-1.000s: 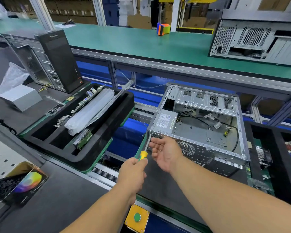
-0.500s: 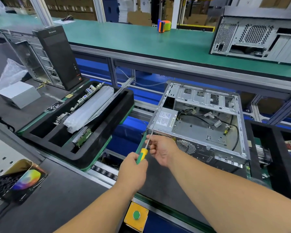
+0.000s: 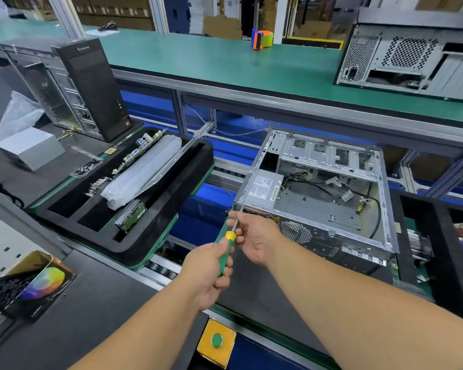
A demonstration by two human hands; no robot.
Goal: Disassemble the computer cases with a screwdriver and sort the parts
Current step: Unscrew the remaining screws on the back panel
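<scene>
Head cam, L to R: a black tower PC (image 3: 91,86) stands at far left, next a black tray (image 3: 155,231) w/ boards and a plastic bag in it, then the open gray case (image 3: 318,198) lying on its side, w/ another case (image 3: 412,57) up on the green bench. Left hand (image 3: 209,271) is wrapped round the green-yellow screwdriver (image 3: 226,249), tip at the open case's near left corner. Right hand (image 3: 254,236) pinches the metal shaft, just beside that corner.

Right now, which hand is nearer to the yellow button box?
Left. The left hand, gripping the screwdriver, is just above the yellow button box; the right hand is higher, by the case.
</scene>
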